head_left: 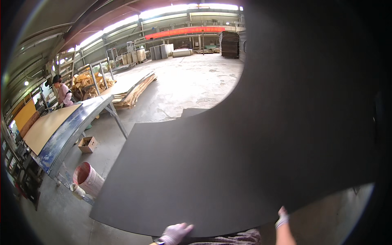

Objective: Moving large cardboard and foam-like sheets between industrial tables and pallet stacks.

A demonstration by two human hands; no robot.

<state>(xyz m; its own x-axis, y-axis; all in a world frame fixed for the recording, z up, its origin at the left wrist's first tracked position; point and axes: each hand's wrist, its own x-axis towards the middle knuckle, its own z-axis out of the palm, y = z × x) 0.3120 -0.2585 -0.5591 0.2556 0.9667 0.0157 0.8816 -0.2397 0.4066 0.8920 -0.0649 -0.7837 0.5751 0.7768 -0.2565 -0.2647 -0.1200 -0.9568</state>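
A large, smooth dark grey sheet (175,171) spreads across the space before me. On the right it bends upward and fills much of the view. My left hand (174,234), in a pale glove, lies on the sheet's near edge with its fingers stretched out on the surface. Farther right, my right hand (281,218) is closed on the same near edge, its thumb up against the sheet and the other fingers mostly hidden. A pale glove covers part of it. Checked cloth (232,238) shows below the edge between my hands.
Left of the sheet stand a pinkish bucket (93,181), a small cardboard box (87,144) and a long blue-topped table (61,132) bearing a tan board (51,124). A person (63,90) stands behind it. Beyond lies a stack of thin sheets (132,92); dark stacks (229,44) stand far back.
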